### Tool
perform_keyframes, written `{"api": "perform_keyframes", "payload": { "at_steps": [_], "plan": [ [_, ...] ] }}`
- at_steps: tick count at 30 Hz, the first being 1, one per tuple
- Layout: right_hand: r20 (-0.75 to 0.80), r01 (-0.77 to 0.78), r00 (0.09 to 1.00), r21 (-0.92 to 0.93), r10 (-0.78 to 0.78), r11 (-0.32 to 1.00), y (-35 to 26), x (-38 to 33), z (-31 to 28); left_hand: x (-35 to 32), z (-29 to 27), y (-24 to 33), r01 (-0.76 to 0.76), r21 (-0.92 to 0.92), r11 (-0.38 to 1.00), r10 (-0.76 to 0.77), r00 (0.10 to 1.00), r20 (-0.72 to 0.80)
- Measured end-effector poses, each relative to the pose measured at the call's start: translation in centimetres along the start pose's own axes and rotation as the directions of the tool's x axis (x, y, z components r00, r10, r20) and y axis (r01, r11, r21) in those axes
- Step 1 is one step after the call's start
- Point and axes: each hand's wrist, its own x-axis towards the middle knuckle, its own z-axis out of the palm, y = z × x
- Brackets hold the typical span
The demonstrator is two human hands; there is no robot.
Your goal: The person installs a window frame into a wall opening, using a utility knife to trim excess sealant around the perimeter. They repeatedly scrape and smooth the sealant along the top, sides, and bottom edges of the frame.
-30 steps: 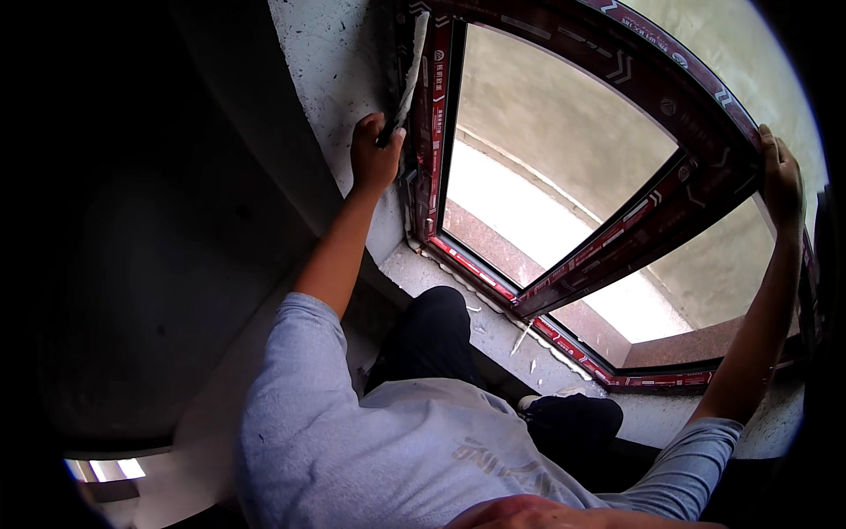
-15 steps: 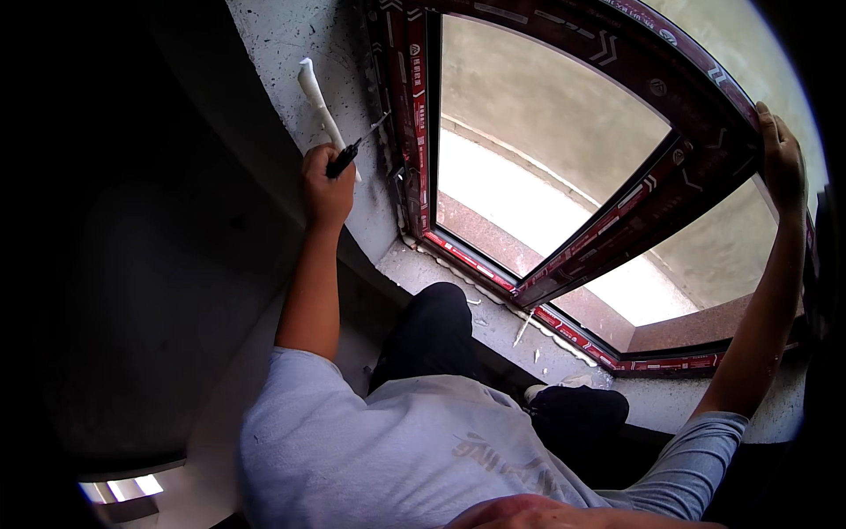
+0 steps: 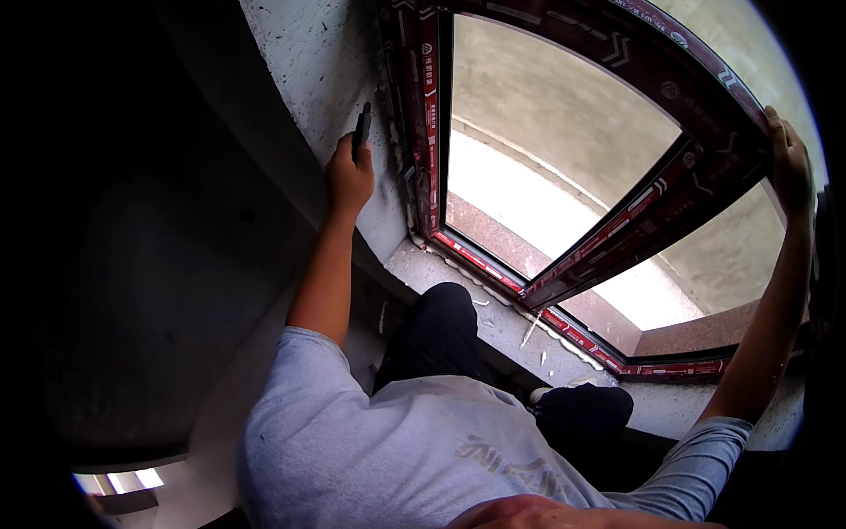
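My left hand is closed round the black handle of a knife, held upright beside the left side of the window frame. Its blade cannot be made out now. Pale foam lines the joint at the foot of the frame. At the far right, my right hand has its fingers hooked over the edge of the window sash, which is wrapped in dark red film and stands swung out of the frame.
A grey wall runs up on the left, speckled with dark pits. White foam scraps lie on the concrete sill. My knees are close against the sill. Outside the glass is a pale ledge.
The long white foam strip beside my left hand is gone from there. That hand has shifted slightly right and down, and the knife has turned more upright. My right hand stays on the sash.
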Motion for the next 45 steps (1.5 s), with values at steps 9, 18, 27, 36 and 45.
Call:
{"api": "perform_keyframes", "payload": {
  "at_steps": [9, 18, 27, 36, 45],
  "plan": [
    [-0.039, -0.025, 0.999, 0.007, 0.026, 1.000, -0.1, -0.5, 0.7, 2.2, 0.1, -0.1, 0.019, 0.283, 0.959, -0.031, 0.999, 0.036],
    [0.026, -0.025, 0.999, 0.002, 0.025, 1.000, 0.3, 0.1, 0.7, -2.6, -0.6, -0.8, -0.018, 0.279, 0.960, -0.019, 0.992, 0.128],
    [0.008, -0.012, 1.000, 0.027, 0.011, 1.000, 0.9, -0.1, 0.6, 5.5, -0.8, 4.0, -0.027, 0.363, 0.932, -0.035, 0.986, 0.163],
    [0.019, -0.034, 0.999, 0.059, 0.033, 0.998, 0.5, 0.0, 0.8, -7.3, 3.1, -5.6, 0.081, 0.550, 0.831, -0.366, 0.824, 0.432],
    [0.025, -0.175, 0.984, 0.042, 0.174, 0.984, -0.3, -0.5, 1.0, -4.3, 0.7, -4.2, -0.064, 0.348, 0.935, 0.013, 0.989, 0.146]
  ]
}}
